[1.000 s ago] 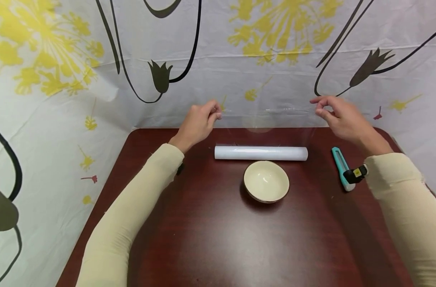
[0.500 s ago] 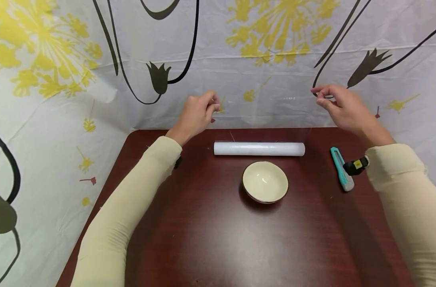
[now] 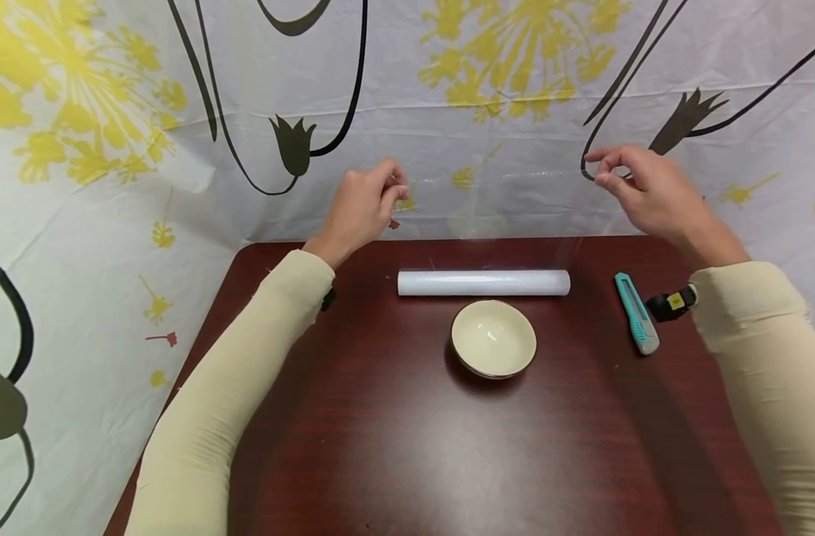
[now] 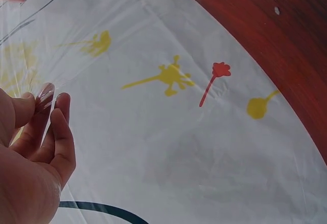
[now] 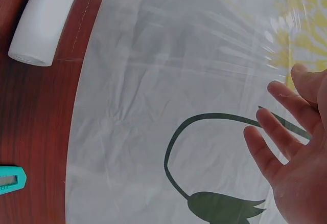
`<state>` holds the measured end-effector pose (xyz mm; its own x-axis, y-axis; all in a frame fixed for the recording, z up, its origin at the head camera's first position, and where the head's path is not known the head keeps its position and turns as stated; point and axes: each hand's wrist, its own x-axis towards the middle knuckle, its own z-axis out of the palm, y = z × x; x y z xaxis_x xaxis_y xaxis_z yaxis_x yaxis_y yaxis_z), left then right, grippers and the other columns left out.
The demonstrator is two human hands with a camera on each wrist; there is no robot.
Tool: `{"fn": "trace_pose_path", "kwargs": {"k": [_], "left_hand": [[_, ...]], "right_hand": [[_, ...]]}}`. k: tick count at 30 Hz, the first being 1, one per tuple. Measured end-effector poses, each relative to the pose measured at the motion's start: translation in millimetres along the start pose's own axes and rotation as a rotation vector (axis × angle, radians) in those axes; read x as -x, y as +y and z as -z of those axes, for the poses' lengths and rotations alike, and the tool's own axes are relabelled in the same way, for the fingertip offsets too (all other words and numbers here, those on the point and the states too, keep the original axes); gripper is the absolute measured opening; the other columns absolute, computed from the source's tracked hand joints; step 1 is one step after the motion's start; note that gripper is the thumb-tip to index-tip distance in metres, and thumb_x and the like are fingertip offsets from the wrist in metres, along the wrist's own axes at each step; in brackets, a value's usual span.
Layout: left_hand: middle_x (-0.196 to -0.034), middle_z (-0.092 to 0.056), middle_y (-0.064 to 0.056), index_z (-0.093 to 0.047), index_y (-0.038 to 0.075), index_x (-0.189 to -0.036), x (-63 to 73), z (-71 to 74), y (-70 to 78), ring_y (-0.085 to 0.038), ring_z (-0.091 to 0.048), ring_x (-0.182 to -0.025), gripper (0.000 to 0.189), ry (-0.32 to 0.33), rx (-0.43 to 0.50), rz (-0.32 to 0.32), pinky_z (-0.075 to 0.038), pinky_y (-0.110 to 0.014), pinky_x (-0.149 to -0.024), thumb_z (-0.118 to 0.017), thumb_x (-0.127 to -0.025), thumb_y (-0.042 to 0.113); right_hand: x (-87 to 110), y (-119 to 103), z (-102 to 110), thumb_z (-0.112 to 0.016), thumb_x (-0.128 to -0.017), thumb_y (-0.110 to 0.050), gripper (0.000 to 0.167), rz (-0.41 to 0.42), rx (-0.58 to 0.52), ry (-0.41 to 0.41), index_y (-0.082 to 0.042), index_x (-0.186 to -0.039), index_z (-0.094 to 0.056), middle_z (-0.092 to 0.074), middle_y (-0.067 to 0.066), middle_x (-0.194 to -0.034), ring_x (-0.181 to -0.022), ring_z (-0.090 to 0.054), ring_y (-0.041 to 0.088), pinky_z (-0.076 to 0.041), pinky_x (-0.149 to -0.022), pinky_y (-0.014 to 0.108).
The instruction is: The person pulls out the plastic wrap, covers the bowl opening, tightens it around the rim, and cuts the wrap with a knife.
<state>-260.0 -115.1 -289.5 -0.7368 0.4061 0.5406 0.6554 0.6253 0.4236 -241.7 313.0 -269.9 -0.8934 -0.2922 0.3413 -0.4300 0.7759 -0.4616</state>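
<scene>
A clear sheet of plastic wrap is stretched between my two raised hands, beyond the table's far edge. My left hand pinches its left side between thumb and forefinger. Its right side is pinched by my right hand, whose other fingers spread apart in the right wrist view. The sheet is nearly invisible in the head view, showing mostly as faint glints. Below it lies the white plastic wrap roll, sideways on the table. Just in front of the roll stands a cream bowl with a dark rim.
A teal utility knife lies on the dark red-brown table, right of the roll and near my right wrist. A flower-printed cloth hangs behind the table and along its left side.
Both hands have risen, the right one also a little rightward, still pinching the sheet. The roll shifted slightly away from the bowl, then back toward it. Bowl and knife stay in place.
</scene>
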Motion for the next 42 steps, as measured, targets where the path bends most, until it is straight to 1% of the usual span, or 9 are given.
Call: {"fn": "trace_pose_path", "kwargs": {"k": [3,10,13,19,23,27,34,37,42], "left_hand": [[-0.097,-0.081,-0.012,-0.068,0.001,-0.107,1.7,2.1,2.6,-0.022,-0.074,-0.076,0.01,0.002,0.005,0.008,-0.056,-0.038,-0.073,-0.067,-0.111,0.01],[-0.092,-0.077,-0.006,-0.067,0.002,-0.105,14.4,6.4,10.4,-0.016,-0.075,-0.072,0.008,0.017,0.059,-0.014,-0.061,-0.033,-0.075,-0.068,-0.11,0.008],[-0.091,-0.078,-0.006,-0.068,0.002,-0.104,20.9,7.8,14.4,-0.016,-0.075,-0.073,0.006,0.032,0.068,-0.042,-0.062,-0.034,-0.074,-0.07,-0.109,0.005],[-0.089,-0.078,-0.006,-0.068,0.002,-0.1,37.1,10.3,20.9,-0.016,-0.068,-0.074,0.008,0.071,0.044,-0.118,-0.054,-0.034,-0.069,-0.075,-0.104,0.003],[-0.091,-0.077,-0.008,-0.069,0.002,-0.102,50.6,13.2,25.5,-0.018,-0.062,-0.073,0.008,0.085,0.042,-0.158,-0.052,-0.034,-0.068,-0.077,-0.103,0.004],[-0.094,-0.077,-0.007,-0.07,0.002,-0.104,62.8,15.7,32.0,-0.017,-0.065,-0.075,0.009,0.092,0.047,-0.185,-0.056,-0.035,-0.07,-0.079,-0.103,0.006],[-0.092,-0.076,-0.003,-0.072,0.004,-0.106,82.2,18.1,41.5,-0.014,-0.063,-0.074,0.01,0.098,0.031,-0.206,-0.055,-0.033,-0.069,-0.08,-0.102,0.008],[-0.09,-0.076,-0.002,-0.072,0.004,-0.106,90.4,18.7,44.7,-0.013,-0.061,-0.071,0.011,0.094,0.016,-0.21,-0.054,-0.032,-0.066,-0.081,-0.101,0.008],[-0.094,-0.077,-0.002,-0.074,0.005,-0.105,103.6,20.0,49.1,-0.012,-0.061,-0.072,0.009,0.083,0.006,-0.217,-0.053,-0.031,-0.065,-0.081,-0.101,0.008]], "right_hand": [[3.1,-1.5,1.2,-0.055,-0.117,-0.017,0.017,0.012,-0.005,0.012,-0.001,-0.115,-0.059,-0.064,0.014,-0.153,-0.1,-0.05,-0.011,-0.039,-0.082,0.018],[16.4,-5.8,7.0,-0.053,-0.118,-0.018,0.021,0.075,0.005,0.005,0.002,-0.116,-0.06,-0.063,0.014,-0.153,-0.113,-0.05,-0.013,-0.04,-0.089,0.01],[25.9,-9.6,9.6,-0.055,-0.117,-0.014,0.017,0.111,0.007,0.015,0.003,-0.116,-0.059,-0.064,0.014,-0.152,-0.115,-0.05,-0.014,-0.039,-0.09,0.008],[49.7,-16.5,10.5,-0.062,-0.11,0.001,0.004,0.21,-0.006,0.076,0.003,-0.107,-0.061,-0.068,0.01,-0.146,-0.118,-0.049,-0.011,-0.04,-0.093,0.007],[64.1,-23.0,11.9,-0.064,-0.109,0.003,0.006,0.248,0.002,0.09,0.0,-0.104,-0.062,-0.069,0.008,-0.144,-0.12,-0.051,-0.01,-0.041,-0.094,0.007],[77.6,-29.7,13.9,-0.064,-0.109,0.003,0.009,0.254,0.016,0.081,-0.002,-0.102,-0.062,-0.069,0.012,-0.143,-0.125,-0.048,-0.009,-0.041,-0.095,0.004],[98.5,-35.2,14.3,-0.068,-0.105,0.005,0.009,0.294,0.029,0.093,-0.004,-0.102,-0.066,-0.063,-0.016,-0.147,-0.119,-0.049,-0.007,-0.032,-0.088,0.015],[107.7,-36.4,13.4,-0.068,-0.107,0.0,0.007,0.329,0.025,0.095,-0.005,-0.102,-0.067,-0.061,-0.019,-0.148,-0.124,-0.049,-0.007,-0.032,-0.093,0.014],[121.6,-39.9,9.6,-0.062,-0.115,-0.019,0.022,0.394,-0.006,0.112,-0.006,-0.098,-0.067,-0.067,-0.004,-0.144,-0.134,-0.05,-0.004,-0.031,-0.105,0.016]]}}
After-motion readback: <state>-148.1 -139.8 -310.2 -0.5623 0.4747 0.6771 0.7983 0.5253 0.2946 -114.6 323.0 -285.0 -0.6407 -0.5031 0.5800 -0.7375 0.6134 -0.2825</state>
